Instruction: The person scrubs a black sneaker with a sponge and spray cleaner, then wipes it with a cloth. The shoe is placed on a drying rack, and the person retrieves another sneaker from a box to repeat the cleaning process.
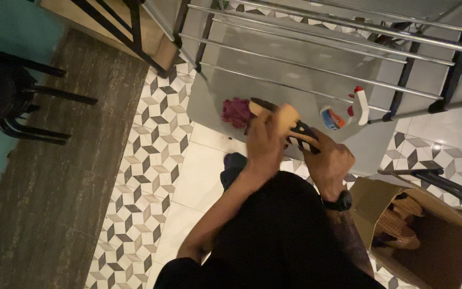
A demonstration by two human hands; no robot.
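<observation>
My left hand [266, 140] and my right hand [331, 160] are both closed on a tan and black sandal [290, 122], held in front of my body over the edge of a grey table [252, 64]. The left hand wraps its upper part, the right hand grips its lower strap end. A crumpled maroon cloth [236, 112] lies on the table just left of the sandal. I wear a dark watch [338, 202] on my right wrist. A dark shoe [232, 167] sits on the floor below my left forearm.
A white spray bottle [360, 104] with a red trigger and a small round blue container [331, 118] stand on the table. Metal rails [322, 48] cross above it. An open cardboard box [429, 246] with tan footwear is at right. A black stool [6, 96] stands at left.
</observation>
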